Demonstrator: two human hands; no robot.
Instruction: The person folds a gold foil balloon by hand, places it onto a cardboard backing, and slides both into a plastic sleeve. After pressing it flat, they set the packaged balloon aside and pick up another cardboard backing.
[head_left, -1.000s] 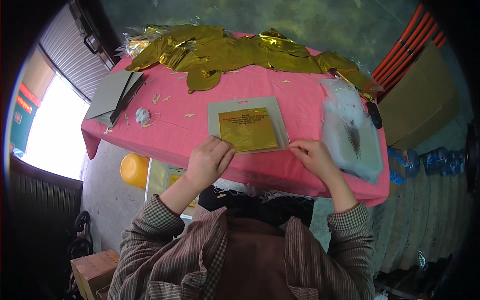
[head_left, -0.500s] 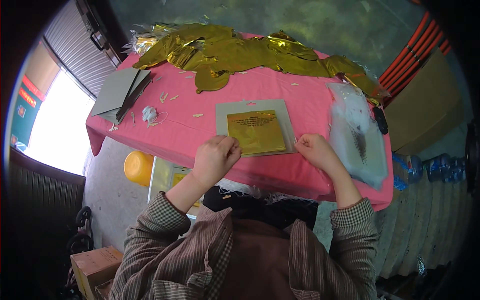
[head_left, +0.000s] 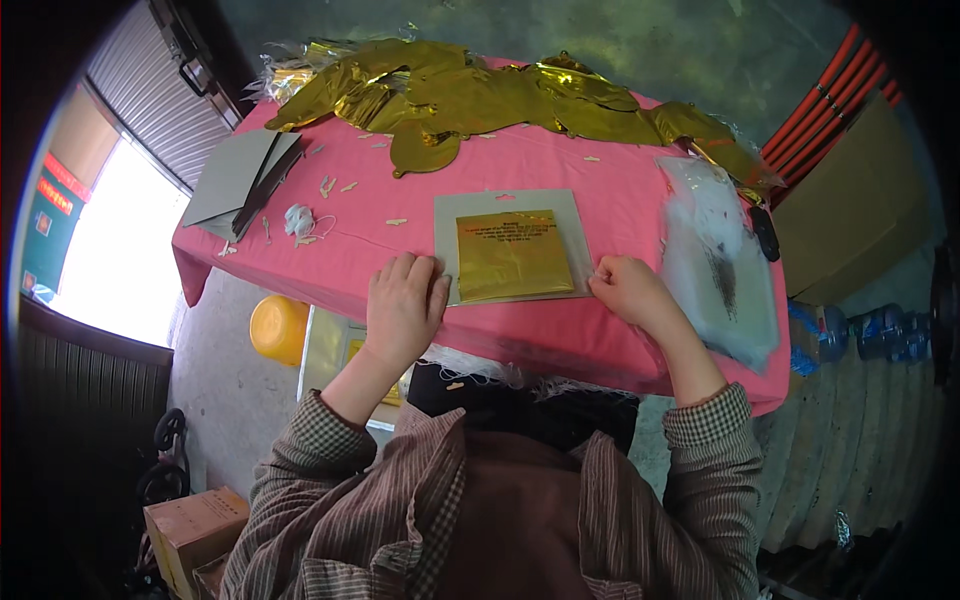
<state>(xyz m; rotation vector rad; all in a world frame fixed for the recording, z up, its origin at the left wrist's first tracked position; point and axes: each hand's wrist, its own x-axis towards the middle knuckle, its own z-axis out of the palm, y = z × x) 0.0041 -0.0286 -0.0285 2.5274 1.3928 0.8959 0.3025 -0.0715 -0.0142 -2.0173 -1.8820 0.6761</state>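
Note:
In front of me a clear plastic bag (head_left: 585, 262) holds a grey card (head_left: 465, 203) with a hang hole along its far edge. On the card lies a folded gold foil square (head_left: 513, 262) with printing on it. My right hand (head_left: 632, 290) is closed, its thumb and forefinger pinching the bag's right edge near the lower corner. At the left edge, my left hand (head_left: 402, 308) has its fingers bent and close together, with the thumb against the bag's lower left corner. How firmly it grips the plastic is partly hidden.
Gold foil balloons (head_left: 470, 95) spread along the table's far edge. Grey cards (head_left: 225, 180) are stacked at left, near white string (head_left: 298, 220) and scattered small pale tabs. Clear bags (head_left: 720, 290) and a black object (head_left: 763, 234) lie at right on the pink tablecloth (head_left: 365, 215).
My left hand has moved left, off the gold square's lower left corner to the bag's left edge. My right hand still pinches the right edge.

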